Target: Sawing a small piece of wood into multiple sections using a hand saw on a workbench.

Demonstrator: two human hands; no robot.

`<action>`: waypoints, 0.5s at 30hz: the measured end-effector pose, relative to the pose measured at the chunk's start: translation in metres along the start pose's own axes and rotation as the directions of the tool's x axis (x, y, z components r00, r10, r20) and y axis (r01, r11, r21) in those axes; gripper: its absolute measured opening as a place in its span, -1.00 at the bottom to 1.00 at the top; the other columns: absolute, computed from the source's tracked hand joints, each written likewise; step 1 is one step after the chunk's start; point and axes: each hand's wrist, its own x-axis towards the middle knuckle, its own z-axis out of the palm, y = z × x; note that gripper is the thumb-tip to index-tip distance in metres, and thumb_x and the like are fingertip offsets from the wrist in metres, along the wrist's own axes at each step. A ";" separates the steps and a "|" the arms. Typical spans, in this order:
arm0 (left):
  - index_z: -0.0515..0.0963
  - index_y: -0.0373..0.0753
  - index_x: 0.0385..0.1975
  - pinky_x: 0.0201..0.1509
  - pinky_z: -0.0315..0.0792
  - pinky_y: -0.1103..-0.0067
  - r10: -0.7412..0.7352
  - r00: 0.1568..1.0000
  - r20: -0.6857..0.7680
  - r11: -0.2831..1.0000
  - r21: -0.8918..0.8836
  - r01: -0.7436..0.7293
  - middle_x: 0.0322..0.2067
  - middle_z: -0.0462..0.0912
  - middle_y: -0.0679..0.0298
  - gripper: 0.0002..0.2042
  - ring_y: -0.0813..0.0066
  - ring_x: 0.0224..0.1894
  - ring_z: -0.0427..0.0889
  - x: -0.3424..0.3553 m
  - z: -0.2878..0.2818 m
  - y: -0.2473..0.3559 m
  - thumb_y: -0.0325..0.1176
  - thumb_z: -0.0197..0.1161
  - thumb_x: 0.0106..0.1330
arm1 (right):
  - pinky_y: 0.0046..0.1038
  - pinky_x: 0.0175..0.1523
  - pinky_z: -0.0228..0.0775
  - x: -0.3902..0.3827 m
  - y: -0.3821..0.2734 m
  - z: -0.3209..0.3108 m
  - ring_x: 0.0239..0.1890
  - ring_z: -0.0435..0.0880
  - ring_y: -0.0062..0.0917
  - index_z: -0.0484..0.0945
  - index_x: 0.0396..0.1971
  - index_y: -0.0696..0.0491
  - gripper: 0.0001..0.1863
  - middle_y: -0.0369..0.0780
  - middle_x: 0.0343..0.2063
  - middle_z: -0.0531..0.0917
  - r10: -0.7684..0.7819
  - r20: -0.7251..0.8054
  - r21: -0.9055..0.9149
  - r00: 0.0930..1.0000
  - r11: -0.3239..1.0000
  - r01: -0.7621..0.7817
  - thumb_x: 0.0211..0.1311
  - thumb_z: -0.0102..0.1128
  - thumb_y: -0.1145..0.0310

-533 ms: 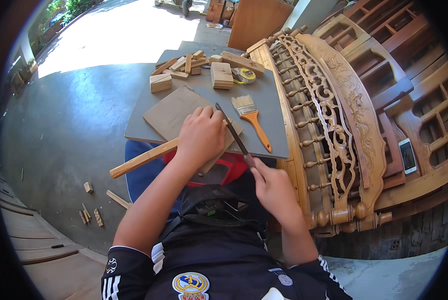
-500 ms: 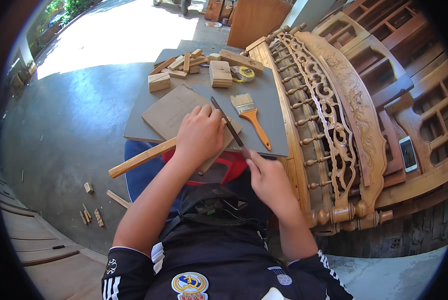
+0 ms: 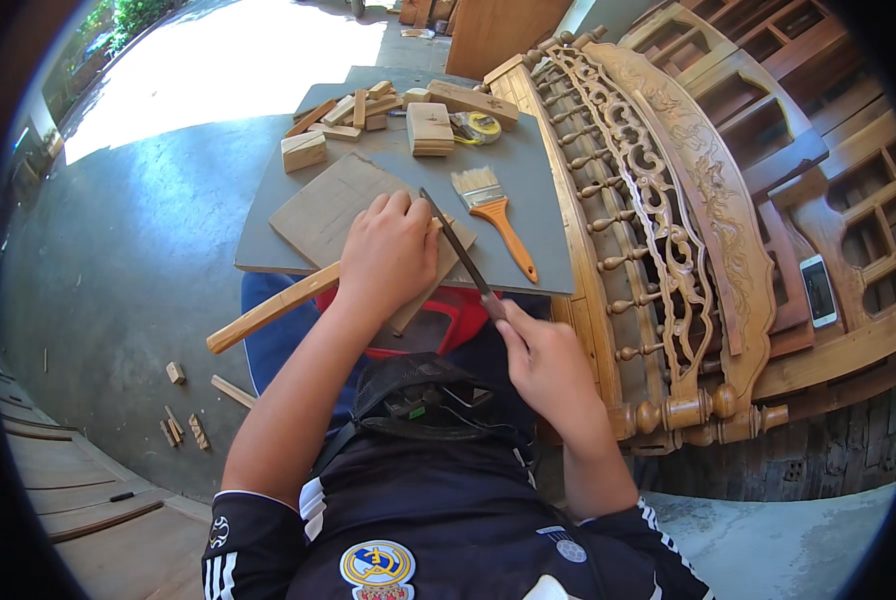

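Observation:
My left hand (image 3: 390,250) is closed around a square wooden stick (image 3: 268,312) and presses it over a flat wooden board (image 3: 318,215) on the grey tabletop. The stick's long end slants out toward the lower left. In my right hand (image 3: 546,355) is the handle of a dark, narrow file (image 3: 458,243), its blade lying across the stick's far end just beside my left fingers. Exactly how blade and wood meet is partly hidden by those fingers. A paintbrush (image 3: 506,235) with an orange handle lies to the right of the file.
Toward the table's (image 3: 258,235) far side are a stack of wood blocks (image 3: 429,130), a yellow tape measure (image 3: 478,127) and several offcuts (image 3: 353,110). Carved wooden furniture (image 3: 668,200) stands close on the right, with a phone (image 3: 818,290) on it. Wood scraps (image 3: 198,432) lie on the floor.
My right hand has drawn the file slightly back toward me and to the right across the stick. My left hand keeps its hold, and the whole view has shifted a little.

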 end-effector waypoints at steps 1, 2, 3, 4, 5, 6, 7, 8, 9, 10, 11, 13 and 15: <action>0.56 -0.23 -0.34 -0.04 0.52 0.23 0.001 1.000 0.014 1.000 0.000 -0.001 -0.30 0.58 0.12 -0.88 0.06 -0.12 0.62 0.001 0.002 0.001 -0.33 0.28 0.30 | 0.02 -0.23 0.51 0.016 0.002 0.005 -0.36 0.71 0.07 0.60 0.03 0.18 -0.74 0.11 -0.53 0.66 0.009 -0.007 -0.003 1.000 1.000 -0.009 0.47 0.13 0.39; 0.56 -0.23 -0.34 -0.04 0.52 0.23 0.005 1.000 0.014 1.000 0.002 -0.005 -0.30 0.58 0.12 -0.88 0.06 -0.12 0.62 0.001 0.002 0.001 -0.33 0.28 0.30 | 0.02 -0.23 0.52 0.037 0.006 0.017 -0.36 0.71 0.07 0.59 0.03 0.18 -0.74 0.12 -0.53 0.66 -0.025 -0.028 0.013 0.999 1.000 0.026 0.47 0.13 0.39; 0.56 -0.24 -0.34 -0.04 0.52 0.23 -0.011 1.000 0.007 1.000 0.009 0.011 -0.30 0.58 0.12 -0.88 0.06 -0.12 0.62 0.000 0.002 0.001 -0.33 0.28 0.31 | 0.02 -0.22 0.52 0.047 0.007 0.023 -0.35 0.71 0.07 0.59 0.03 0.18 -0.74 0.12 -0.53 0.66 -0.059 -0.050 0.028 0.997 0.998 0.061 0.47 0.13 0.39; 0.56 -0.24 -0.34 -0.04 0.52 0.23 -0.026 1.000 -0.001 1.000 0.015 0.026 -0.29 0.58 0.12 -0.88 0.06 -0.12 0.62 0.001 0.002 0.000 -0.33 0.28 0.31 | 0.02 -0.22 0.52 0.049 0.007 0.022 -0.35 0.71 0.07 0.59 0.03 0.18 -0.74 0.12 -0.53 0.66 -0.060 -0.053 0.027 0.997 0.998 0.061 0.47 0.13 0.39; 0.56 -0.24 -0.34 -0.04 0.52 0.23 -0.028 1.000 0.000 0.999 0.018 0.028 -0.29 0.58 0.12 -0.88 0.06 -0.12 0.62 0.001 0.002 0.001 -0.33 0.28 0.31 | 0.02 -0.22 0.52 0.048 0.007 0.023 -0.35 0.71 0.08 0.58 0.04 0.18 -0.74 0.12 -0.53 0.66 -0.069 -0.059 0.021 0.996 0.997 0.071 0.47 0.12 0.38; 0.56 -0.24 -0.34 -0.04 0.52 0.23 -0.045 0.999 -0.002 0.999 0.026 0.045 -0.29 0.59 0.12 -0.88 0.06 -0.12 0.62 0.002 0.003 0.003 -0.33 0.28 0.31 | 0.02 -0.22 0.53 0.048 0.006 0.023 -0.35 0.71 0.08 0.57 0.05 0.18 -0.73 0.12 -0.52 0.66 -0.080 -0.064 0.013 0.995 0.997 0.081 0.48 0.12 0.38; 0.56 -0.24 -0.34 -0.03 0.52 0.23 -0.062 0.998 -0.005 0.997 0.033 0.063 -0.29 0.59 0.12 -0.87 0.06 -0.12 0.63 0.002 0.003 0.004 -0.32 0.28 0.31 | 0.02 -0.22 0.53 0.041 0.006 0.022 -0.35 0.71 0.08 0.57 0.05 0.18 -0.73 0.12 -0.52 0.66 -0.082 -0.065 0.012 0.995 0.996 0.083 0.48 0.12 0.38; 0.56 -0.24 -0.34 -0.03 0.52 0.23 -0.066 0.998 -0.014 0.997 0.033 0.066 -0.29 0.59 0.12 -0.87 0.06 -0.12 0.63 0.001 0.004 0.003 -0.32 0.28 0.31 | 0.02 -0.22 0.52 0.026 0.007 0.020 -0.35 0.71 0.08 0.57 0.07 0.15 -0.73 0.12 -0.51 0.66 -0.052 -0.065 0.014 0.997 0.998 0.053 0.48 0.12 0.38; 0.56 -0.24 -0.34 -0.03 0.52 0.23 -0.064 0.998 -0.017 0.997 0.038 0.064 -0.29 0.59 0.11 -0.87 0.06 -0.11 0.62 0.000 0.003 0.003 -0.32 0.28 0.31 | 0.02 -0.23 0.52 0.013 0.006 0.016 -0.34 0.71 0.07 0.56 0.09 0.13 -0.72 0.12 -0.50 0.66 -0.031 -0.066 0.015 0.997 0.999 0.032 0.48 0.12 0.38; 0.56 -0.24 -0.34 -0.02 0.52 0.23 -0.061 0.998 -0.021 0.997 0.039 0.062 -0.29 0.59 0.11 -0.87 0.07 -0.11 0.62 -0.001 0.003 0.002 -0.31 0.28 0.30 | 0.02 -0.23 0.52 -0.002 0.006 0.010 -0.34 0.71 0.07 0.56 0.09 0.13 -0.72 0.12 -0.50 0.66 -0.048 -0.067 0.008 0.997 0.999 0.048 0.48 0.12 0.38; 0.56 -0.24 -0.34 -0.02 0.52 0.23 -0.069 0.997 -0.037 0.996 0.047 0.071 -0.29 0.59 0.11 -0.87 0.07 -0.11 0.62 -0.003 0.001 0.001 -0.31 0.28 0.30 | 0.02 -0.23 0.52 -0.019 0.004 0.003 -0.34 0.71 0.07 0.57 0.11 0.10 -0.71 0.12 -0.50 0.66 -0.013 -0.045 0.039 0.999 0.999 0.015 0.47 0.12 0.38; 0.56 -0.24 -0.34 0.00 0.51 0.23 -0.041 0.999 -0.014 0.998 0.037 0.042 -0.28 0.59 0.11 -0.86 0.07 -0.10 0.62 -0.002 0.002 0.003 -0.31 0.28 0.31 | 0.01 -0.23 0.52 -0.025 0.001 -0.008 -0.34 0.71 0.07 0.57 0.12 0.08 -0.71 0.12 -0.49 0.66 0.013 -0.032 0.058 0.999 0.998 -0.012 0.47 0.12 0.39; 0.56 -0.24 -0.34 0.00 0.51 0.23 -0.028 1.000 -0.015 0.999 0.020 0.028 -0.28 0.59 0.11 -0.86 0.07 -0.10 0.61 -0.002 0.003 0.002 -0.31 0.29 0.31 | -0.19 -0.33 0.49 -0.024 -0.002 -0.015 -0.39 0.68 0.09 0.62 0.10 0.18 -0.70 0.16 -0.48 0.61 0.061 -0.029 0.082 0.998 0.995 -0.058 0.45 0.18 0.44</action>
